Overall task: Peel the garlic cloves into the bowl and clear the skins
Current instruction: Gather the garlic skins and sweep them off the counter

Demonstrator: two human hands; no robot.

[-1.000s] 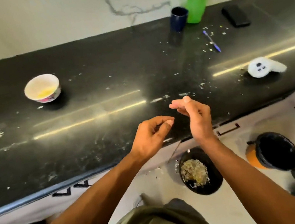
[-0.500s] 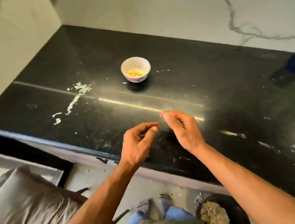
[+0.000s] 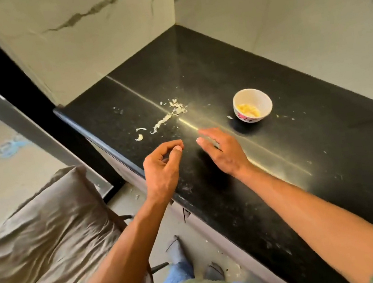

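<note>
On black counter (image 3: pixel 282 162): garlic skins (image 3: pixel 171 114), bowl (image 3: pixel 252 106); marble walls (image 3: pixel 90 46).

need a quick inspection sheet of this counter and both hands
surface: black counter, dusty, scattered flecks
job's things: white bowl with yellowish peeled pieces; garlic skins in a pile left of it
clutter: skin scraps on the floor
hands: left hand with fingers curled, thumb near forefinger, contents unclear; right hand open, fingers straight over the counter
cables: nothing seen
surroundings: marble walls; grey cushion at left
</note>
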